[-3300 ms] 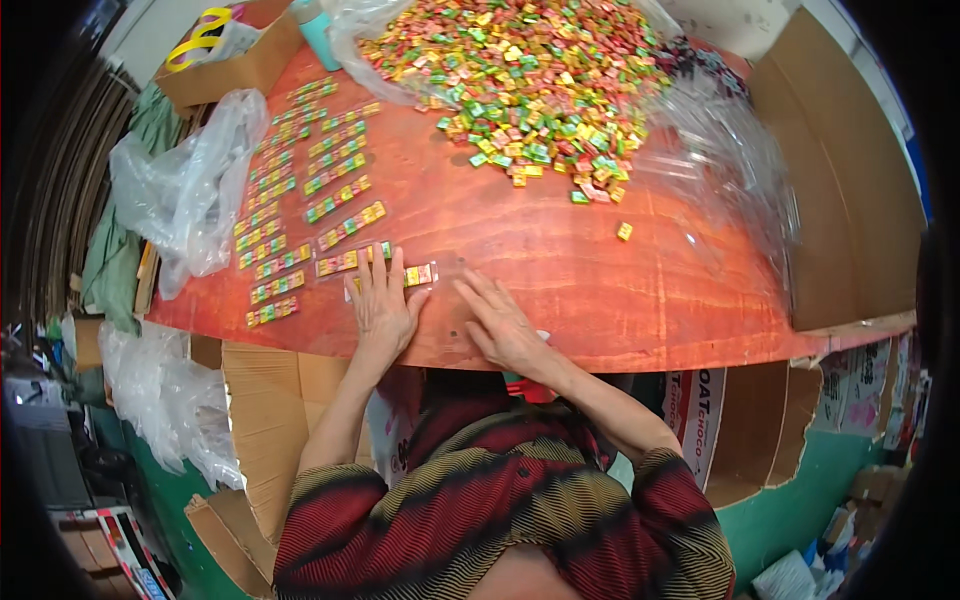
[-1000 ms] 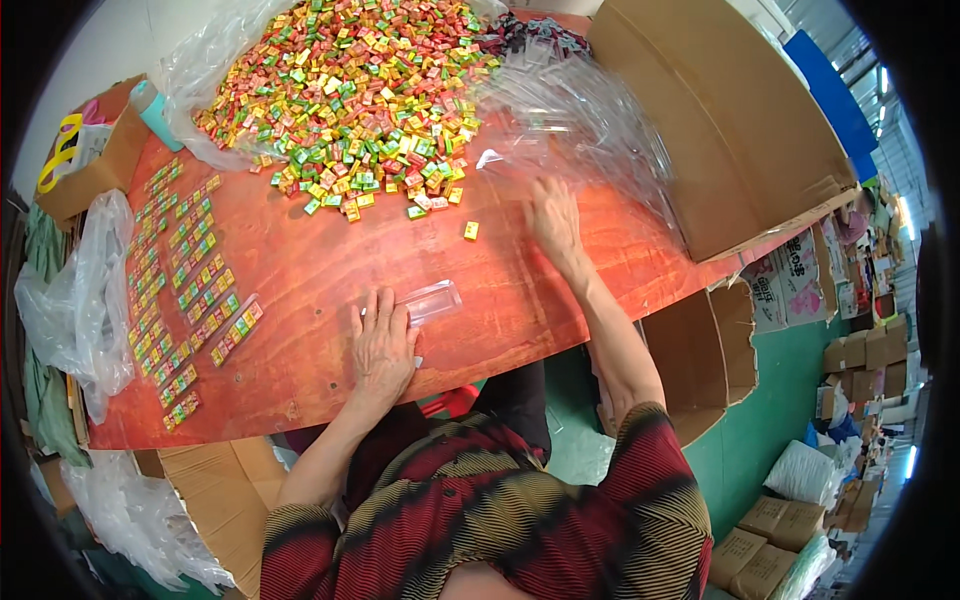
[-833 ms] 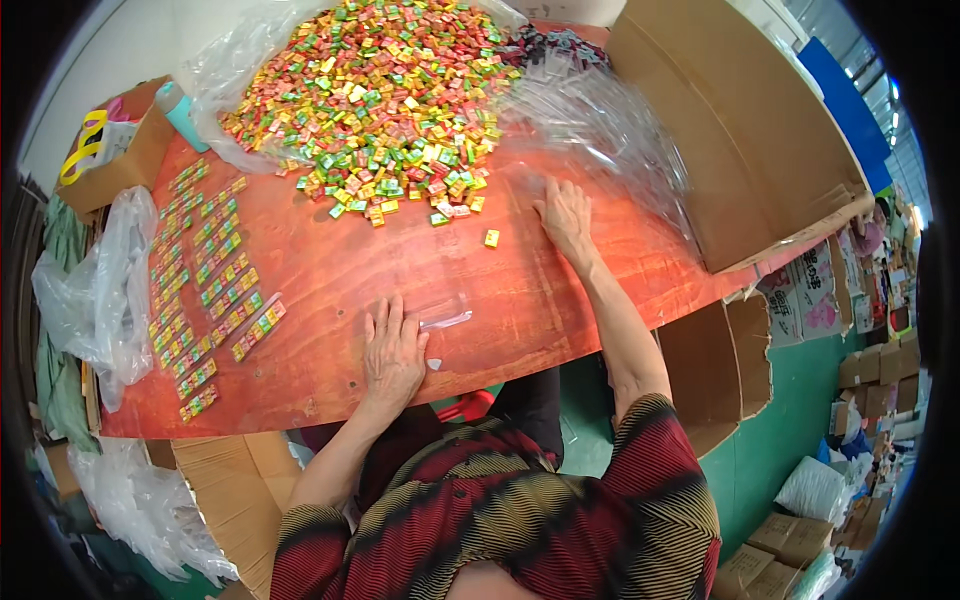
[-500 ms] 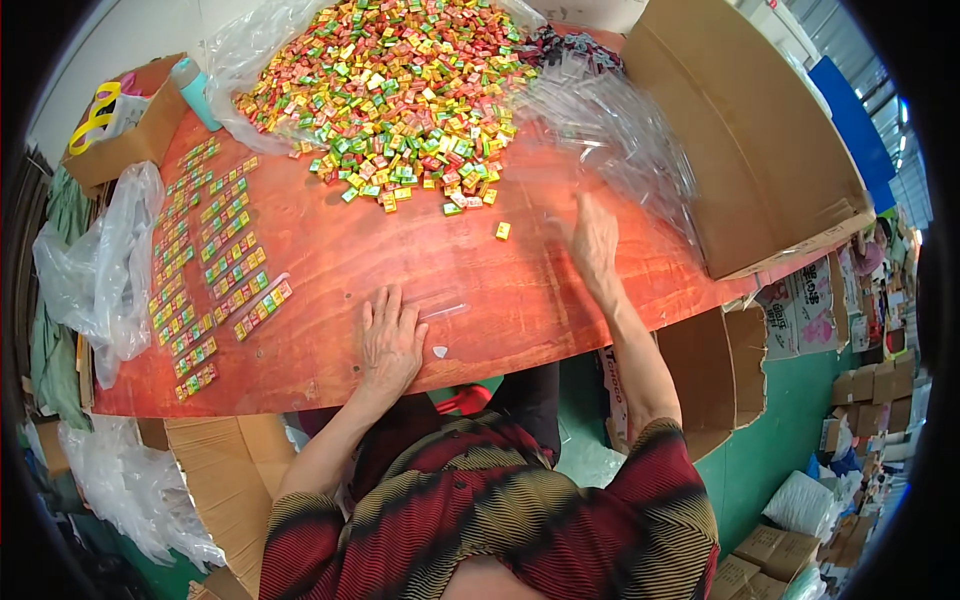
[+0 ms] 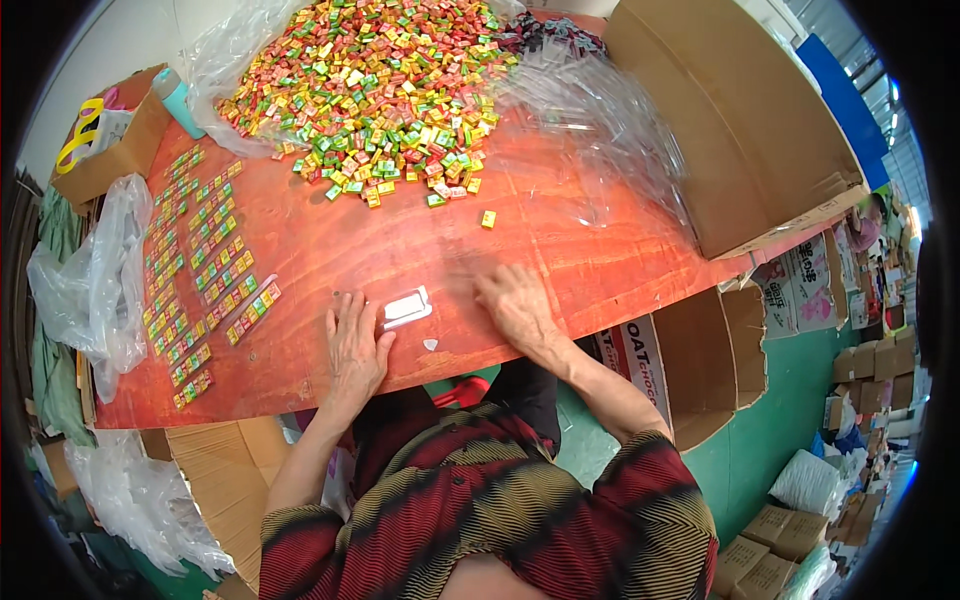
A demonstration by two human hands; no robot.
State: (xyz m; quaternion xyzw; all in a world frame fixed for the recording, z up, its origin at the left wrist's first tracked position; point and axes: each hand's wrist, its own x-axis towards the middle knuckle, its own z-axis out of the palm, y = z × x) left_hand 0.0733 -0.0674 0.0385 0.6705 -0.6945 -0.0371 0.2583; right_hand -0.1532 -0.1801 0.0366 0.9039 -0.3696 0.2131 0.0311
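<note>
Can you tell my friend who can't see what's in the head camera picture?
A person's left hand and right hand are at a red table, with a shiny plastic tray between them. Beyond is a big heap of little colourful blocks. Rows of blocks lie to the left, and clear plastic lies to the right, beside cardboard.

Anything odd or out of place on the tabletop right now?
Two strays. One yellow block sits alone, apart from the pile. A small whitish scrap lies loose between the clear tray and the table's near edge; can't tell what it is.
</note>
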